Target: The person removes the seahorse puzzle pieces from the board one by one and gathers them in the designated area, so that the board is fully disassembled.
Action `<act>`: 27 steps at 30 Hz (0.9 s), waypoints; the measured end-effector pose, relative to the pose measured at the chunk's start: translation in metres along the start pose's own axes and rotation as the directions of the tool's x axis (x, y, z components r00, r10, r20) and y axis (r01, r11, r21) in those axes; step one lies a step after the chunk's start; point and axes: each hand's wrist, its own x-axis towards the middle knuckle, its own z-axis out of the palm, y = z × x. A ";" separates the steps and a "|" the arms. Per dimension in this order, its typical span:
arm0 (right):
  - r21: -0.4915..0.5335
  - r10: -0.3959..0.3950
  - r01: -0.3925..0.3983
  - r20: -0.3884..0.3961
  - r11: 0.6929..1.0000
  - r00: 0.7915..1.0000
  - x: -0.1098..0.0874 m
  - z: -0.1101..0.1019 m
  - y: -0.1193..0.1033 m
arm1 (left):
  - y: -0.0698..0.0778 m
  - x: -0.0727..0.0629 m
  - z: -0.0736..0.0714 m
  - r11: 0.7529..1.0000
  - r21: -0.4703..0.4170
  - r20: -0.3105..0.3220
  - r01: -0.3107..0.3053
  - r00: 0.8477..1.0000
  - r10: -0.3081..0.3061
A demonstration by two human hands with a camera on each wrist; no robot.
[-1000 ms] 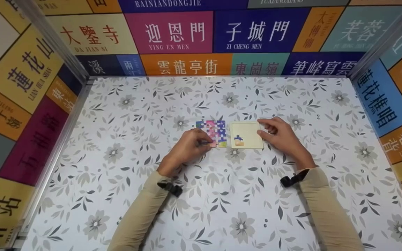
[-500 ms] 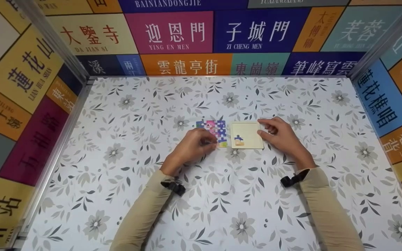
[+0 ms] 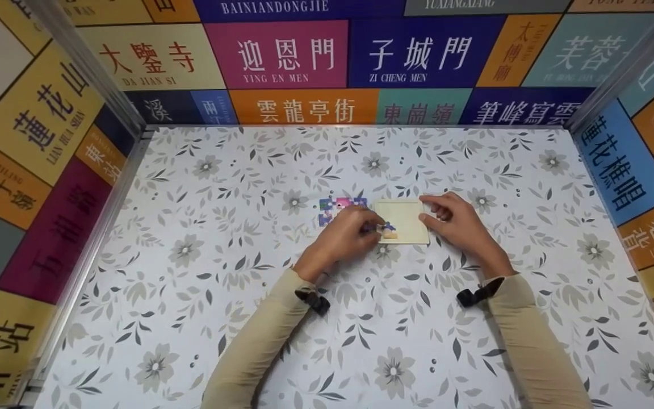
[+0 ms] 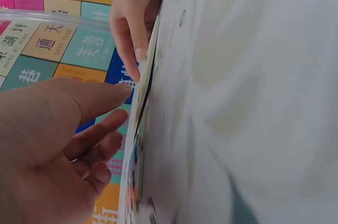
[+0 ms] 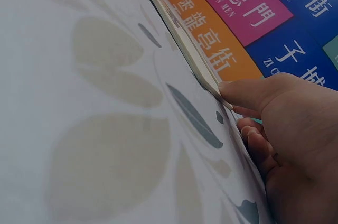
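A cream square puzzle tray (image 3: 408,221) lies on the table, with a blue-and-orange jigsaw piece (image 3: 389,232) in its lower left corner. My right hand (image 3: 453,218) grips the tray's right edge; in the right wrist view its thumb (image 5: 248,93) lies at the tray's corner. At the tray's left edge is my left hand (image 3: 348,233), thumb and index finger bent towards each other. Whether they hold a piece is hidden. Beneath and behind that hand lie several colourful jigsaw pieces (image 3: 326,204), partly covered. The left wrist view shows a small gap between thumb (image 4: 108,97) and index finger.
A white tablecloth (image 3: 281,346) with grey flowers and leaves covers the table. Upright panels (image 3: 290,54) with coloured blocks of lettering stand along the back and both sides. Each wrist bears a black strap camera (image 3: 317,302).
My left hand has moved right, from the lower jigsaw pieces across to the tray's left edge. My right hand stays at the tray's right edge.
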 end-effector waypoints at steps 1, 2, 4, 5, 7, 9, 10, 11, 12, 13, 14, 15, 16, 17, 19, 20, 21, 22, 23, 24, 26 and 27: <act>-0.005 0.000 0.000 -0.001 1.000 1.000 0.000 0.000 0.000 | 0.002 0.002 0.002 1.000 0.013 0.001 -0.002 1.000 0.002; -0.005 0.001 -0.001 -0.001 1.000 1.000 0.000 0.000 0.000 | 0.004 0.005 0.004 1.000 0.027 0.001 -0.003 1.000 0.003; -0.009 0.002 -0.002 -0.003 1.000 1.000 0.001 0.000 0.000 | 0.009 0.008 0.007 0.998 0.063 0.003 0.001 1.000 -0.001; -0.013 -0.001 0.001 -0.003 1.000 1.000 0.000 0.000 0.001 | 0.011 0.010 0.008 0.997 0.082 0.004 0.005 1.000 -0.006; -0.014 -0.001 0.001 -0.002 1.000 1.000 0.000 0.000 0.000 | 0.014 0.011 0.011 0.993 0.114 0.006 0.019 1.000 -0.020; -0.017 0.000 0.000 -0.001 1.000 1.000 0.000 0.000 0.000 | 0.017 0.012 0.014 0.991 0.130 0.008 0.034 0.999 -0.035; -0.017 0.001 -0.001 0.000 1.000 1.000 0.000 0.000 0.000 | 0.018 0.012 0.015 0.991 0.131 0.007 0.041 0.999 -0.042; -0.017 0.000 0.000 0.000 1.000 1.000 0.000 0.000 0.000 | 0.018 0.012 0.016 0.990 0.129 0.007 0.049 0.999 -0.051; -0.015 0.004 -0.004 0.000 1.000 1.000 0.000 0.000 -0.001 | 0.018 0.012 0.016 0.991 0.125 0.006 0.056 0.998 -0.057; -0.015 0.004 -0.004 -0.001 1.000 1.000 0.000 0.000 0.000 | 0.018 0.012 0.017 0.991 0.120 0.004 0.060 0.998 -0.061; -0.018 0.000 0.000 -0.002 1.000 1.000 -0.001 0.000 0.000 | 0.019 0.012 0.018 0.991 0.116 0.002 0.064 0.998 -0.065; -0.017 -0.001 0.001 -0.004 1.000 1.000 -0.001 0.000 0.000 | 0.019 0.012 0.018 0.991 0.114 0.000 0.067 0.998 -0.067; -0.017 -0.003 0.003 -0.004 1.000 1.000 -0.001 0.000 0.000 | 0.019 0.011 0.018 0.991 0.113 0.001 0.068 0.998 -0.068; -0.017 -0.006 0.006 -0.006 1.000 1.000 0.000 0.000 0.001 | 0.019 0.011 0.019 0.991 0.112 0.002 0.069 0.998 -0.070; -0.019 -0.009 0.009 -0.004 1.000 1.000 0.000 0.001 0.002 | 0.019 0.011 0.019 0.991 0.110 0.008 0.070 0.997 -0.072; -0.018 -0.010 0.009 -0.003 1.000 1.000 0.000 0.001 0.002 | 0.019 0.011 0.018 0.991 0.111 0.011 0.071 0.997 -0.072; -0.017 -0.007 0.007 -0.003 1.000 1.000 0.000 0.001 0.002 | 0.019 0.010 0.018 0.991 0.111 0.017 0.071 0.997 -0.073; -0.015 -0.008 0.008 -0.002 1.000 1.000 0.000 0.001 0.002 | 0.018 0.010 0.018 0.991 0.109 0.022 0.072 0.997 -0.075; -0.015 -0.008 0.008 -0.001 1.000 1.000 0.000 0.001 0.003 | 0.018 0.010 0.018 0.991 0.110 0.026 0.073 0.997 -0.077; -0.015 -0.007 0.007 0.000 1.000 1.000 0.001 0.001 0.003 | 0.018 0.010 0.018 0.991 0.110 0.030 0.074 0.997 -0.078; -0.015 -0.006 0.006 0.001 1.000 1.000 0.000 0.000 0.003 | 0.018 0.010 0.018 0.991 0.108 0.036 0.076 0.996 -0.081; -0.014 -0.005 0.005 0.001 1.000 1.000 0.000 0.000 0.002 | 0.018 0.010 0.018 0.991 0.104 0.038 0.078 0.996 -0.083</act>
